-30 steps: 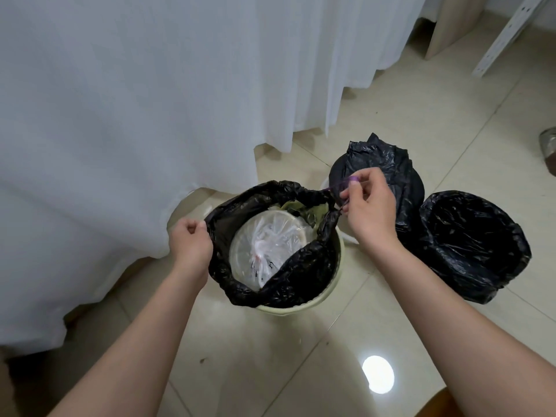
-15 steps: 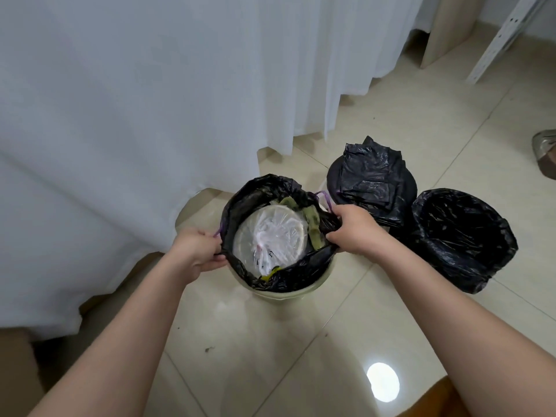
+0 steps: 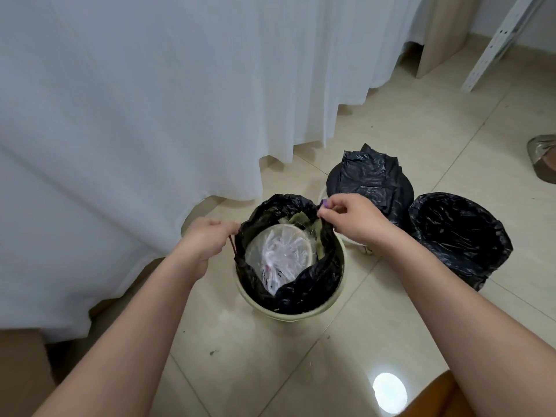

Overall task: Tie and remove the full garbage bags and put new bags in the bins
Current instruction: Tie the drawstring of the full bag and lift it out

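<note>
A pale green bin [image 3: 301, 314] stands on the tiled floor in the centre. It holds a full black garbage bag [image 3: 304, 284] with a clear plastic lid and green scraps on top. The bag's edge is pulled off the bin's rim and gathered upward. My left hand [image 3: 207, 239] pinches the bag's left edge, where a purple drawstring [image 3: 232, 243] shows. My right hand [image 3: 352, 219] pinches the right edge and the purple drawstring loop [image 3: 324, 203].
Behind my right hand sits a second bin with folded black bags [image 3: 370, 176] lying on top. A third bin lined with a black bag [image 3: 460, 236] stands at the right. White curtains [image 3: 150, 115] hang at the left and back. A cardboard box [image 3: 21, 362] sits at the lower left.
Both hands have risen from the bin's rim, drawing the bag's edges up and inward. My right hand now pinches the purple drawstring loop at the bag's top right.
</note>
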Demonstrator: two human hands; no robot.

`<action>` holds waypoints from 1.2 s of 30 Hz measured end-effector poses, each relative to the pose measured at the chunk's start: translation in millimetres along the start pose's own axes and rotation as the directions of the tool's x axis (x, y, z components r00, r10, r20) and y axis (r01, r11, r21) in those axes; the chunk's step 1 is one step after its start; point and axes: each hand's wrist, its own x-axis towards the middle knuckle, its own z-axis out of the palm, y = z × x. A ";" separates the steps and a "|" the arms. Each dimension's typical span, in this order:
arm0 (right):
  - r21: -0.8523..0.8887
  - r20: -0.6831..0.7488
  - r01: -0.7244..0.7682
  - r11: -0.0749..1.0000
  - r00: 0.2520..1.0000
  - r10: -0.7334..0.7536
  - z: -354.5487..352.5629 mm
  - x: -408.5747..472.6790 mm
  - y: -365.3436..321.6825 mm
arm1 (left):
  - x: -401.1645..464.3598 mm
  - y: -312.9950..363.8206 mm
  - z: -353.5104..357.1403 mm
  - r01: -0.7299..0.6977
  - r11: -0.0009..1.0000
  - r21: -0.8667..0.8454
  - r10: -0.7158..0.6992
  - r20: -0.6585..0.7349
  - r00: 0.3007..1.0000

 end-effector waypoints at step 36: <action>0.315 0.160 0.089 0.945 0.976 -0.145 9.9 -9.6 -14.7 | -33.2 28.2 75.6 -0.446 0.895 -0.005 0.430 0.270 0.861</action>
